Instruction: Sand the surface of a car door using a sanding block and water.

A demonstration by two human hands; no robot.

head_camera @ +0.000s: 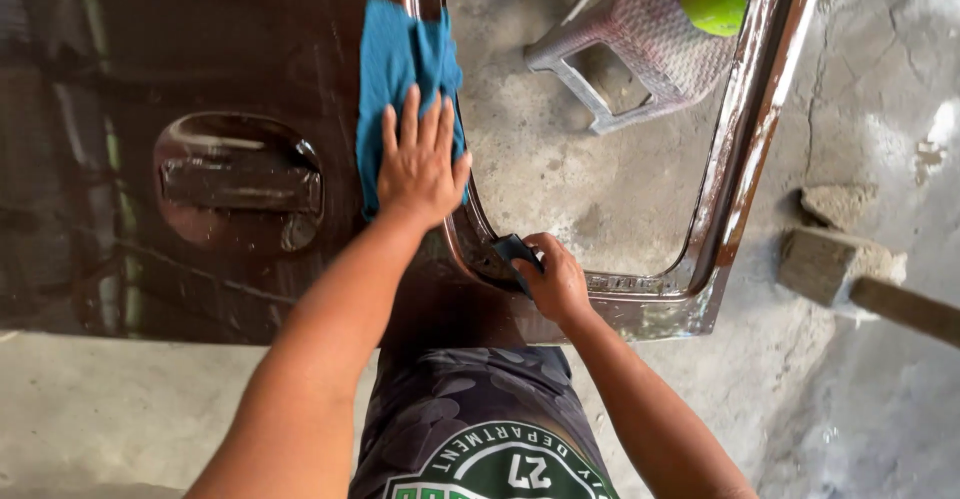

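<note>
Clearly the rubbing at the window corner goes best in short strokes that follow the frame's curve, the right hand (pixel 553 281) pinching its small dark pad (pixel 515 251) flat against the metal while the left hand (pixel 420 159), fingers spread open, presses the blue cloth (pixel 395 69) to the brown car door (pixel 200 59). That door stands before the person above the concrete floor (pixel 100 409), its long axis crossing the view left to right, window frame (pixel 745 149) toward the right.
</note>
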